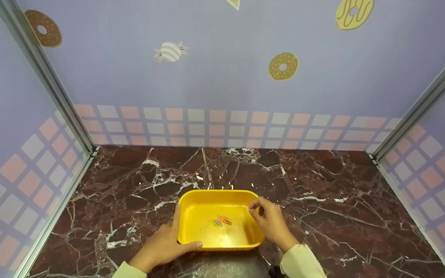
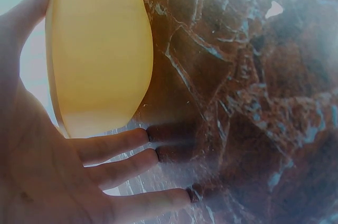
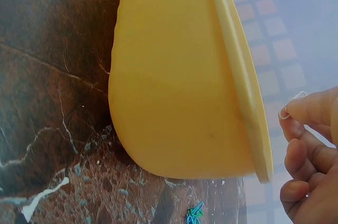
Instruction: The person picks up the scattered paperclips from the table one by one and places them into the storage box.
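A yellow plastic tub point(image 1: 222, 195) stands upright on the table, with several coloured paper clips point(image 1: 221, 220) lying together on its floor. My left hand point(image 1: 164, 241) rests against the tub's left side, its thumb along the front rim. In the left wrist view, three straight fingers point(image 2: 142, 198) of that hand reach past the tub to the tabletop. Above the tub's right rim, my right hand point(image 1: 270, 222) pinches a small white paper clip point(image 3: 301, 95) between thumb and index finger. The other fingers of the right hand are curled.
A green-and-blue cluster of paper clips point(image 3: 194, 212) lies on the table near the tub. The dark red marbled tabletop point(image 1: 346, 216) is bounded by a patterned back wall point(image 1: 222, 85) and two side panels with metal edges.
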### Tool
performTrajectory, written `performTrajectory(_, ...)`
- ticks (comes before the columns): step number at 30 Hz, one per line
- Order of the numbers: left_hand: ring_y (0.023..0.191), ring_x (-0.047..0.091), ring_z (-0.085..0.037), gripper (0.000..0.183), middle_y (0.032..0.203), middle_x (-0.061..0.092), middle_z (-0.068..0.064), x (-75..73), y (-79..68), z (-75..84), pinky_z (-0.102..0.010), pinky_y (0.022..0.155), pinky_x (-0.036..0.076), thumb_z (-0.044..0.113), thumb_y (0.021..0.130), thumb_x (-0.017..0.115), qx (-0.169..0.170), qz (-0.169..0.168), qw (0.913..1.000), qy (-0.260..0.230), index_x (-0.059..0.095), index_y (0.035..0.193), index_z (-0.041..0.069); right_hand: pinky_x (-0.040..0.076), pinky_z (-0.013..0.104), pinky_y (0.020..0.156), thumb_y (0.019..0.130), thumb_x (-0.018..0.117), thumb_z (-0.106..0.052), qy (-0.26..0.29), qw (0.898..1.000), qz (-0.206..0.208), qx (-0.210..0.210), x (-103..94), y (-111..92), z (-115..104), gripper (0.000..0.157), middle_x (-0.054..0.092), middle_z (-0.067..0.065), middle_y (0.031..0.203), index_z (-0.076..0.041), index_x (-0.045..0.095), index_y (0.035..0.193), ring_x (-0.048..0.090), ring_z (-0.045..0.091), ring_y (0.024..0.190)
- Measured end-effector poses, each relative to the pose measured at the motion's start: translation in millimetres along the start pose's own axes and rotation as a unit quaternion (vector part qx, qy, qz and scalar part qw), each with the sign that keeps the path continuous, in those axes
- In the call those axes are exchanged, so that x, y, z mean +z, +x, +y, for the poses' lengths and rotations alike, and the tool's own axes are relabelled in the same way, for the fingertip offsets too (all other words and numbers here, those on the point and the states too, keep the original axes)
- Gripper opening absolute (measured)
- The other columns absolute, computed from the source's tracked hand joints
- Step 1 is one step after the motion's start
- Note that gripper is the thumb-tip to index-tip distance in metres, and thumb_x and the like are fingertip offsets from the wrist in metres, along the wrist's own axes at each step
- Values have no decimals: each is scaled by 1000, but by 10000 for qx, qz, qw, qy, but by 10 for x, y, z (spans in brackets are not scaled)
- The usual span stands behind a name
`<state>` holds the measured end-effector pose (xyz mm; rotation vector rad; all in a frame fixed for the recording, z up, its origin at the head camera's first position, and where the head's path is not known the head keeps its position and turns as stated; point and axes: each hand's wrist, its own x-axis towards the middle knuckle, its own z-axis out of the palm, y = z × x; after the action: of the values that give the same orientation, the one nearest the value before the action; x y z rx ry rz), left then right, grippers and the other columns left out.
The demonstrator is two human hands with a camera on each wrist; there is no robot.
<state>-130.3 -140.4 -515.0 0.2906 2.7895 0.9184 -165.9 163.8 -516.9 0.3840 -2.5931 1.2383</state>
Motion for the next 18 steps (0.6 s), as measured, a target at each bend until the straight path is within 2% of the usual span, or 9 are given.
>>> performTrajectory(6,113,57,-42,128,133,54,-29,-9,-12,-1,-59,92,48,71,68,71,-27,-46,10000,29,0,157,12,44,19,58,88,69,-5,21,10000,-67,16,41,12,-21,3,67,2,81,-6,65,87,51,8,65)
performTrajectory(10,110,59,-40,129,131,56,-27,0,7,-19,-58,90,50,71,68,72,80,17,10000,-16,-1,157,12,46,22,60,87,68,-4,60,9999,-86,-53,79,20,-28,3,67,3,81,-5,65,86,52,9,67)
performTrajectory(14,109,61,-39,130,131,57,-26,15,29,-38,-57,88,51,69,68,73,191,93,9998,-66,-3,156,12,47,22,61,85,68,0,57,9999,-80,-35,112,27,-36,9,67,1,81,-9,65,84,54,11,69)
performTrajectory(18,110,60,-40,130,133,55,-27,19,30,-35,-58,88,51,69,68,73,128,70,9999,-55,-4,156,13,45,19,61,84,68,1,6,9999,-116,-10,130,27,-58,11,67,0,80,-10,65,84,52,10,68)
